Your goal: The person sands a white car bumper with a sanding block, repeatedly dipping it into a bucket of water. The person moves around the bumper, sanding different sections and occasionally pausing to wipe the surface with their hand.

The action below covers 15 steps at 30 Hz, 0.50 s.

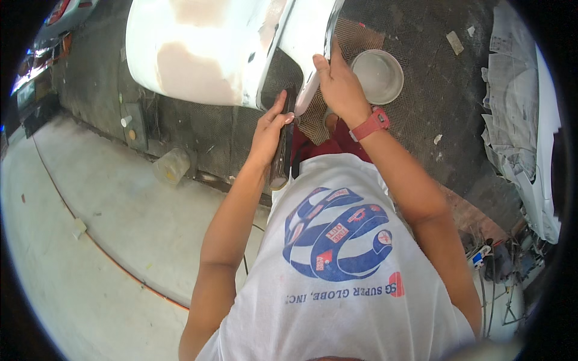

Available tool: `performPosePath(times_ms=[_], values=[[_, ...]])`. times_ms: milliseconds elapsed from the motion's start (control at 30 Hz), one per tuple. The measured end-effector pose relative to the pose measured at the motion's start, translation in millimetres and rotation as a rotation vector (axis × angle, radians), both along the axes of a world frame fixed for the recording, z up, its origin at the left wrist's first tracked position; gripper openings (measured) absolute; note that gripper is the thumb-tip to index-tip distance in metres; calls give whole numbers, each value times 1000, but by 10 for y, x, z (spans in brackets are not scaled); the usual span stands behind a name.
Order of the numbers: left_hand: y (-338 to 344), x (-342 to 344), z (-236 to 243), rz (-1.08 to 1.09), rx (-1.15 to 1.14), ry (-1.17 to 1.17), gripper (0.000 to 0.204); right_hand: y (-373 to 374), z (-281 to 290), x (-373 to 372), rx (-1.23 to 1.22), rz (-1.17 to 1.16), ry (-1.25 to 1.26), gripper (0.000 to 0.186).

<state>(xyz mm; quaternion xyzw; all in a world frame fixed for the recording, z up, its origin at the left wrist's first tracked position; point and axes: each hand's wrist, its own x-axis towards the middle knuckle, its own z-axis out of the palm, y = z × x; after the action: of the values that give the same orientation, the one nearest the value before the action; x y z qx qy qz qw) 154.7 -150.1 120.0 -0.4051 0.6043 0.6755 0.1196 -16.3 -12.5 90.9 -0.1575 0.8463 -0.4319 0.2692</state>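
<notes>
A white curved car body panel (223,57) with beige-pink filler patches fills the top middle of the head view. A narrow arm of it reaches down toward me, ending in a rounded tip. At that arm's right edge, my right hand (343,87) is closed, thumb on the near face and fingers behind. My left hand (269,133) is just left of the tip, closed about a long, narrow dark bar (280,159) that runs down toward my waist. Its thumb lies close to the panel's tip; whether it touches I cannot tell.
A round whitish tub (377,76) stands right of my right hand. Brown patterned sheeting (355,37) lies beneath the panel. Left are a translucent container (172,166) and an orange hose (114,259) across the pale floor. Paper-covered white panelling (512,114) stands at far right.
</notes>
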Motion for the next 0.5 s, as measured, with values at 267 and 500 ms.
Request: performPosePath(times_ms=[267, 500], values=[[44, -137, 92, 55, 50, 13, 85, 22, 30, 1, 30, 9, -1, 85], [48, -463, 322, 157, 261, -41, 84, 30, 204, 91, -34, 13, -37, 84]])
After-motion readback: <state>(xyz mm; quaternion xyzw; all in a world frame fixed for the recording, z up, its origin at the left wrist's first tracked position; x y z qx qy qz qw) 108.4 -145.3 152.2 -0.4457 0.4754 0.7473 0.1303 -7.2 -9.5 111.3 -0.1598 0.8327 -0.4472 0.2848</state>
